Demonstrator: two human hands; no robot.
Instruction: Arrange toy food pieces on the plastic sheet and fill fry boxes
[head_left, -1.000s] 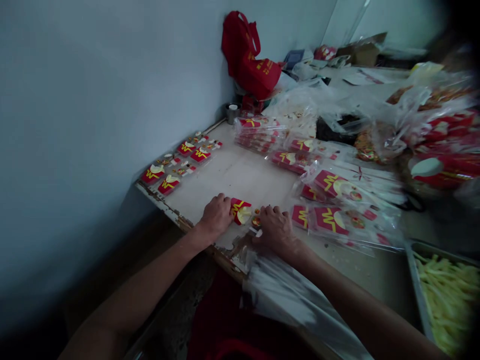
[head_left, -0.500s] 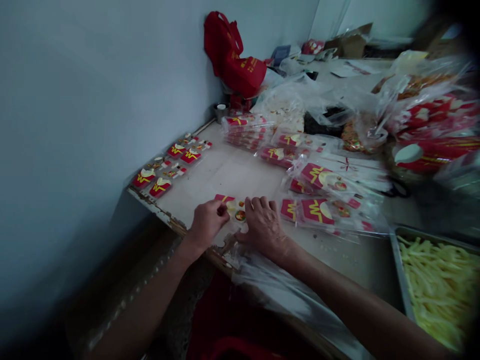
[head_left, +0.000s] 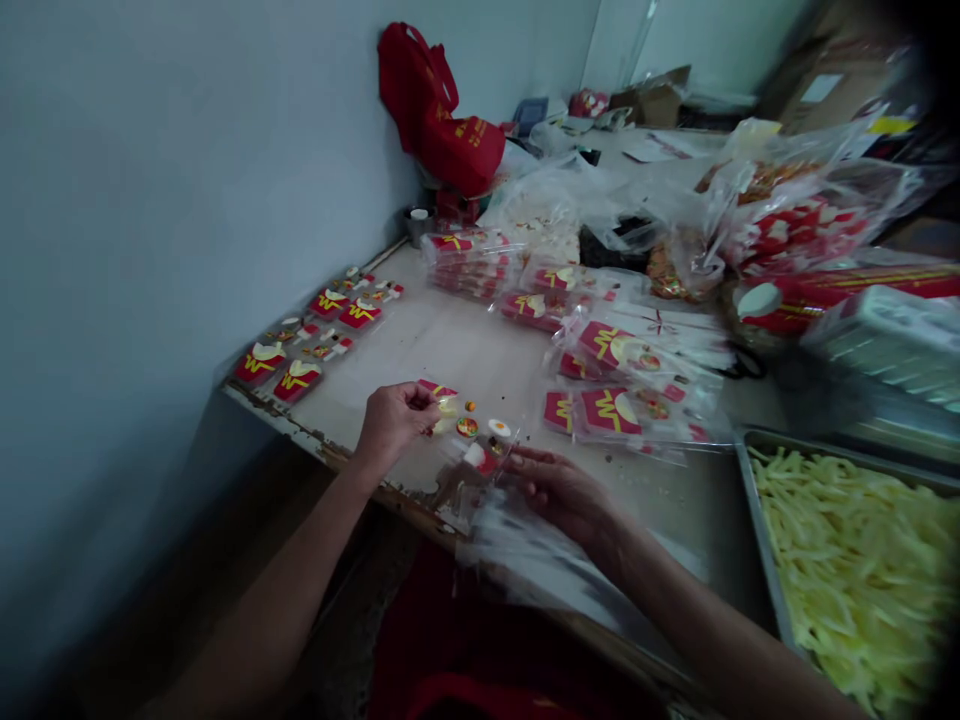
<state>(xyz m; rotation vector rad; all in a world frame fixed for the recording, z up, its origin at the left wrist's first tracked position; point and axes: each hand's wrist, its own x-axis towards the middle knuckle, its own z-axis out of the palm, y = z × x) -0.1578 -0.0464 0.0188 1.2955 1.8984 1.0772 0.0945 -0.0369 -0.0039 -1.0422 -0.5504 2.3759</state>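
Observation:
A clear plastic packet lies near the table's front edge. In it show a red fries-box piece with a yellow mark, a small round bowl-like charm, a fried-egg charm and a red-and-white piece. My left hand pinches the packet's left side, by the red piece. At the right end, my right hand has its fingertips closed on the packet's edge, palm turned partly inward. Beneath that hand is a stack of clear plastic bags overhanging the table edge.
Filled packets lie at the table's left corner and in overlapping piles to the right. A metal tray of pale yellow fry-shaped strips stands at right. Behind are bulging clear bags and a red cloth bag against the wall.
My right hand has moved from lying over the packet to its right end, uncovering the egg and the red-and-white piece. My left hand stays at the left side. The view has shifted slightly right.

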